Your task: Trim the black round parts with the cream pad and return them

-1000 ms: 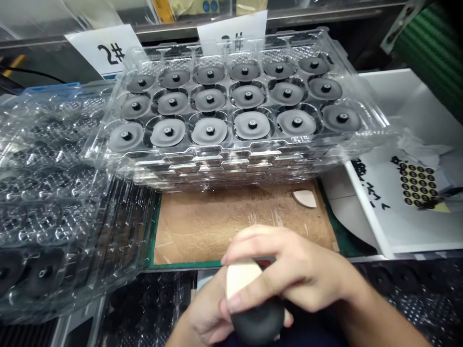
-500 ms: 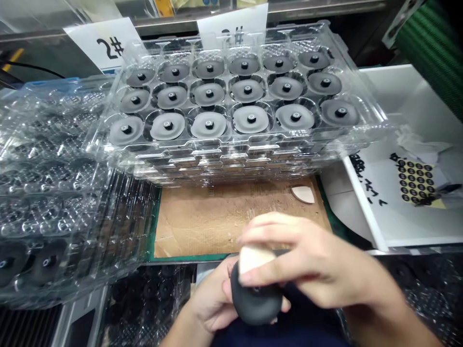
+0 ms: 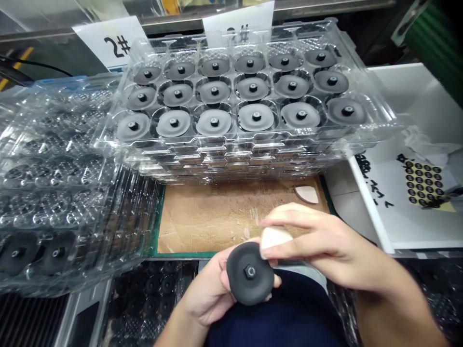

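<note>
A round black disc (image 3: 249,289) with a raised hexagonal hub at its centre faces up in my left hand (image 3: 213,284), whose fingers wrap under and round its edge. My right hand (image 3: 321,236) pinches a pale, off-white wedge-shaped pad (image 3: 275,237) between thumb and fingers. The pad is at the disc's upper right edge; I cannot tell whether the two touch. Beyond my hands, a second pale wedge piece (image 3: 307,194) lies on the cardboard sheet (image 3: 202,217).
Stacked clear plastic trays (image 3: 253,144) hold rows of similar black discs behind the cardboard. More clear trays (image 3: 72,183) stand at left. On the right, a white bin (image 3: 383,226) contains a sheet of round black stickers (image 3: 423,183). A green ribbed hose (image 3: 434,48) hangs at upper right.
My right hand has moved right with the pad, from over the disc to its edge, uncovering the hub. The disc has risen slightly and faces me more. The view has shifted a little.
</note>
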The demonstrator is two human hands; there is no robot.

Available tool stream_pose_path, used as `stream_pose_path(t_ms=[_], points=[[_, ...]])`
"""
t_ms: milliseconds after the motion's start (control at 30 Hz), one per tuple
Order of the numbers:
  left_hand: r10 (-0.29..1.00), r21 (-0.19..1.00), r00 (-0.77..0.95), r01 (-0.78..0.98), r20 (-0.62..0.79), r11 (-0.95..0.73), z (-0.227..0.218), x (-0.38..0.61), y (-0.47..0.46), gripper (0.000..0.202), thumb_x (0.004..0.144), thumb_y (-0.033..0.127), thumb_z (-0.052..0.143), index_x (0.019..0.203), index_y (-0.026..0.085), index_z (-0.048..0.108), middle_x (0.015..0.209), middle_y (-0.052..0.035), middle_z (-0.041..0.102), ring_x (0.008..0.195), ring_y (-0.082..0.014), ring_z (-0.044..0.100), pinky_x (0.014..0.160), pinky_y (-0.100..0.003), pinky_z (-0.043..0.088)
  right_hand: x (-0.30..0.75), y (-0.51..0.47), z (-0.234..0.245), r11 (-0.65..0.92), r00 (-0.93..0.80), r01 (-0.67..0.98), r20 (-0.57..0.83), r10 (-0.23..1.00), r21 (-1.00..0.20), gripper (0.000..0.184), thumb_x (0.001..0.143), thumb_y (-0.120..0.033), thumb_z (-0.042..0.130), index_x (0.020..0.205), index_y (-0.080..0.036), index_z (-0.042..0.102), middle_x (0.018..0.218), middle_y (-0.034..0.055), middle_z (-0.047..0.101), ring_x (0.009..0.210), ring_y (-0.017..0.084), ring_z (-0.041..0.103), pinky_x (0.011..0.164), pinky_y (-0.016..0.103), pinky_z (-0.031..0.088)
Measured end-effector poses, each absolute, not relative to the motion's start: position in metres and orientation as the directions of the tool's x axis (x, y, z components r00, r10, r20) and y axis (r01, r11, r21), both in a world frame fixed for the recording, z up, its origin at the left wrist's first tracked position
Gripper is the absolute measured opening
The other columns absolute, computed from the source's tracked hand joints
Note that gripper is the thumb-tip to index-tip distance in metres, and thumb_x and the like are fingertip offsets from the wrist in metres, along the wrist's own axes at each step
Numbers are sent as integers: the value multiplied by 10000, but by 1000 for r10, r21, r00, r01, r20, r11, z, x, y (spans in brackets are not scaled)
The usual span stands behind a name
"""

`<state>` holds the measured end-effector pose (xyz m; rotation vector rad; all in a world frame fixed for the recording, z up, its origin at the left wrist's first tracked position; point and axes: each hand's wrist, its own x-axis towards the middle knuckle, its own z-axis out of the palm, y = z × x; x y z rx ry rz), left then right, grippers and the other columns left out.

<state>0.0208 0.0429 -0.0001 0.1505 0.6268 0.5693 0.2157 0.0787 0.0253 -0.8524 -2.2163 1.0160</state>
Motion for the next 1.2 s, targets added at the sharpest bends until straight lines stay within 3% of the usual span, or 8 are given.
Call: stream_pose_path(t_ms=[67, 200, 300, 433, 500, 667, 800, 1200], points=[[555, 293, 669, -472, -495, 831, 0, 21, 43, 352, 630, 198, 797, 969, 158, 708, 834, -47, 747, 770, -172, 703, 655, -223, 580, 216, 76, 24, 538, -614, 366, 238, 752, -759, 398, 805, -24, 469, 1043, -247, 697, 1162, 71, 611, 1071, 192, 537, 886, 347, 478], [572, 329, 670, -468, -472, 820, 1, 23, 41, 293, 656, 252, 783, 914, 125, 724, 778, -63, 753, 725, -150, 694, 685, -209, 567, 214, 72, 20, 575, -603, 227, 350, 717, -786, 384, 773, -38, 483, 1035, -219, 698, 1190, 87, 591, 1092, 215, 516, 909, 385, 466], [641, 342, 593, -545, -488, 765, 0, 22, 39, 416, 657, 235, 783, 1058, 190, 682, 896, -60, 752, 832, -179, 688, 719, -245, 568, 214, 69, 19, 510, -579, 318, 263, 772, -799, 407, 806, -13, 463, 1051, -251, 685, 1168, 60, 604, 1073, 187, 532, 884, 351, 476], [671, 344, 558, -584, -488, 735, -2, 21, 38, 317, 632, 152, 793, 939, 176, 718, 820, -27, 747, 747, -126, 684, 692, -187, 552, 204, 61, 16, 524, -466, 371, 334, 819, -767, 373, 820, -33, 475, 1057, -230, 686, 1191, 84, 583, 1072, 212, 527, 880, 377, 472], [710, 363, 501, -623, -495, 693, -4, 20, 39, 358, 626, 165, 801, 970, 213, 713, 886, -8, 751, 786, -102, 680, 725, -154, 535, 199, 55, 13, 522, -397, 391, 373, 839, -758, 347, 832, -43, 486, 1058, -211, 689, 1186, 98, 575, 1060, 215, 522, 881, 381, 467], [782, 419, 372, -687, -499, 594, -6, 19, 37, 491, 636, 184, 796, 1097, 289, 664, 1110, -2, 714, 972, -128, 654, 854, -197, 510, 196, 47, 10, 441, -351, 509, 290, 890, -739, 296, 859, -100, 537, 1097, -210, 674, 1121, 95, 574, 1014, 198, 527, 836, 338, 472], [820, 486, 313, -683, -480, 545, -3, 23, 37, 538, 590, 225, 824, 1102, 276, 666, 1124, -15, 707, 973, -141, 654, 845, -186, 506, 187, 44, 9, 463, -245, 541, 396, 885, -702, 274, 852, -110, 553, 1081, -188, 683, 1102, 108, 561, 1006, 214, 517, 857, 379, 456], [886, 601, 40, -721, -462, 346, 3, 28, 40, 578, 510, 194, 856, 1042, 331, 676, 1107, 44, 717, 995, -164, 661, 805, -185, 535, 170, 35, 4, 401, -165, 497, 370, 914, -769, 306, 831, -109, 567, 1113, -182, 662, 1050, 106, 532, 963, 210, 521, 788, 365, 488]])
